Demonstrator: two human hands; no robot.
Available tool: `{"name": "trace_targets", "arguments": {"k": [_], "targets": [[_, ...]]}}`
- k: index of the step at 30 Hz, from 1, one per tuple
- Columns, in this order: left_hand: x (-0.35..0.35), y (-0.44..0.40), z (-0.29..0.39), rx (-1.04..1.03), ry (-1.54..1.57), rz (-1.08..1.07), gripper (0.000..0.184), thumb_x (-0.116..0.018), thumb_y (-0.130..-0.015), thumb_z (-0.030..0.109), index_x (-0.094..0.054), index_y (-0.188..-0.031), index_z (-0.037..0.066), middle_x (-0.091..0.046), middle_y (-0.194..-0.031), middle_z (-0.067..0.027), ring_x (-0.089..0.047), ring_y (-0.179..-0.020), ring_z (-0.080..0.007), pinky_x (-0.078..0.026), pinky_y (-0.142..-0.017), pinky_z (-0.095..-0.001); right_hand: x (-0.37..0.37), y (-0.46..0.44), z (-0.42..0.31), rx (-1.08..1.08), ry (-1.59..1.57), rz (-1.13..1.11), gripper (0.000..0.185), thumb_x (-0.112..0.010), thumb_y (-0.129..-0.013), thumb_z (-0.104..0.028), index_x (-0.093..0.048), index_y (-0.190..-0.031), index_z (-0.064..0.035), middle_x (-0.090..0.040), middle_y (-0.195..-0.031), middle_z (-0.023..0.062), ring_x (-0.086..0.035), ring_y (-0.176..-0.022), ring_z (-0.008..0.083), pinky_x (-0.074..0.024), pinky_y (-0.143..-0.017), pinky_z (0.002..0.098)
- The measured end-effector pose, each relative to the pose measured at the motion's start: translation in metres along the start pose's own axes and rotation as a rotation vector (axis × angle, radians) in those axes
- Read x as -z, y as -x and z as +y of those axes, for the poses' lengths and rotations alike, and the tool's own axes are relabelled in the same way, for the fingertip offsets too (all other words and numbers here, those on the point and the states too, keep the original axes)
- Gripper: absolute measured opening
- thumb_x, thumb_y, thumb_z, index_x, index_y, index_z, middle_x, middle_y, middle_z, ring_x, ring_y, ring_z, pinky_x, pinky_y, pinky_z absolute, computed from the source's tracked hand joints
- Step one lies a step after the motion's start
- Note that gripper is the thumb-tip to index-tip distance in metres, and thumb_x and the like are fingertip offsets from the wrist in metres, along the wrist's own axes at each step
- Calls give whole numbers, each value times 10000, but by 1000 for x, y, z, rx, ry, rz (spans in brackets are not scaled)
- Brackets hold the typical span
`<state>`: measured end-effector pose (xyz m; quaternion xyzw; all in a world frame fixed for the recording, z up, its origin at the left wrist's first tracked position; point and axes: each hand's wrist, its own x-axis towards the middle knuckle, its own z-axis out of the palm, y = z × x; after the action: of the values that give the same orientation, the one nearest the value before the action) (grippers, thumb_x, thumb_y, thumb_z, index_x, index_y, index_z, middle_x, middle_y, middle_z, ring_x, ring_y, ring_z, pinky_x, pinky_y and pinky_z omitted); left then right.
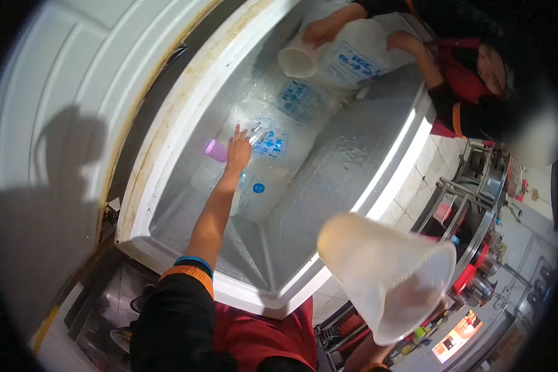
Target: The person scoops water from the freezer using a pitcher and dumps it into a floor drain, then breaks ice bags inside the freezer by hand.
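My left hand [239,150] reaches down into a white chest freezer [167,146], its fingers apart on a clear ice bag [266,118] with blue print. A small shiny piece shows at the fingertips; I cannot make out what it is. Just left of this hand lies a purple cup [216,150]. A large translucent plastic container [378,266] is held up outside the freezer, at the lower right. My right hand [415,299] grips it and shows dimly through its wall, so the fingers are partly hidden.
Across the freezer, a co-worker's hands [319,32] hold another printed ice bag [359,56] and a translucent cup [297,61]. More bags lie on the freezer floor. The raised lid [62,93] stands at left. Kitchen shelving [471,204] with pots is at right.
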<state>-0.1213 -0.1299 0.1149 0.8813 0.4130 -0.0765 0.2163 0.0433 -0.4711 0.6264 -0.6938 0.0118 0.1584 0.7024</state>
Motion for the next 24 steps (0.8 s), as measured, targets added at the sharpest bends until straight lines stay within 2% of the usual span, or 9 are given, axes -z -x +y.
{"name": "trace_targets", "arguments": {"k": [4, 7, 10, 11, 13, 15, 16, 19, 24], "targets": [[8, 4, 6, 2, -6, -4, 357, -650, -903, 258, -653, -1195, 52, -473, -1442, -119, -233, -1477, -295, -424, -1055, -466, 93, 40, -37, -85, 96, 204, 493, -490, -936, -447, -571, -1152, -12, -648, -1031, 138, -636, -946, 239, -539, -800, 407], [10, 8, 11, 7, -55, -6, 354, -652, -902, 248, -649, -1198, 52, -486, -1423, -127, -262, -1465, -299, -449, -1031, -457, 160, 56, -21, -170, 109, 303, 550, -503, -921, -472, -565, -1189, 4, -652, -1052, 155, -643, -944, 250, -545, -789, 404], [10, 11, 14, -13, -84, 15, 348, -655, -900, 238, -648, -1193, 50, -501, -1397, -130, -281, -1454, -306, -470, -1007, -455, 238, 71, 57, -162, 72, 336, 477, -503, -917, -434, -593, -1149, -27, -645, -1124, 142, -626, -1050, 296, -523, -903, 466], [8, 13, 13, -17, -92, 24, 345, -654, -902, 237, -647, -1192, 50, -504, -1390, -132, -282, -1453, -307, -470, -1005, -457, 275, 76, 91, -253, 11, 452, 440, -499, -921, -397, -596, -1149, -34, -640, -1148, 143, -622, -1074, 297, -514, -930, 466], [4, 13, 15, -30, -130, 25, 339, -650, -907, 235, -643, -1191, 50, -507, -1378, -128, -290, -1448, -309, -475, -995, -459, 325, 82, 168, -175, 153, 373, 299, -511, -924, -294, -598, -1082, -54, -632, -1124, 121, -612, -1075, 268, -497, -962, 421], [6, 18, 20, -45, -183, 47, 331, -642, -913, 230, -639, -1188, 46, -510, -1365, -124, -312, -1431, -315, -472, -995, -459, 373, 87, 249, -165, -19, 371, 154, -532, -916, -193, -583, -982, -64, -619, -1034, 84, -609, -1022, 218, -493, -947, 385], [5, 18, 21, -46, -206, 44, 331, -642, -913, 230, -639, -1188, 46, -510, -1365, -124, -312, -1431, -315, -472, -995, -459, 376, 83, 278, -178, 19, 391, 100, -550, -931, -182, -553, -917, -83, -591, -965, 41, -600, -958, 171, -500, -892, 357], [-11, 14, 11, -70, -337, 12, 325, -634, -915, 226, -640, -1185, 44, -506, -1360, -120, -344, -1405, -326, -457, -1016, -451, 378, 69, 347, -303, -21, 337, 194, -533, -981, -270, -519, -873, -109, -546, -908, -11, -561, -881, 121, -479, -792, 296], [-10, 10, 9, -179, -436, 0, 348, -607, -926, 232, -620, -1185, 1, -547, -1299, -186, -373, -1368, -374, -380, -1095, -452, 396, 47, 460, -425, -44, 413, 225, -522, -991, -296, -502, -863, -111, -524, -888, -10, -518, -808, 110, -444, -721, 290]]}}
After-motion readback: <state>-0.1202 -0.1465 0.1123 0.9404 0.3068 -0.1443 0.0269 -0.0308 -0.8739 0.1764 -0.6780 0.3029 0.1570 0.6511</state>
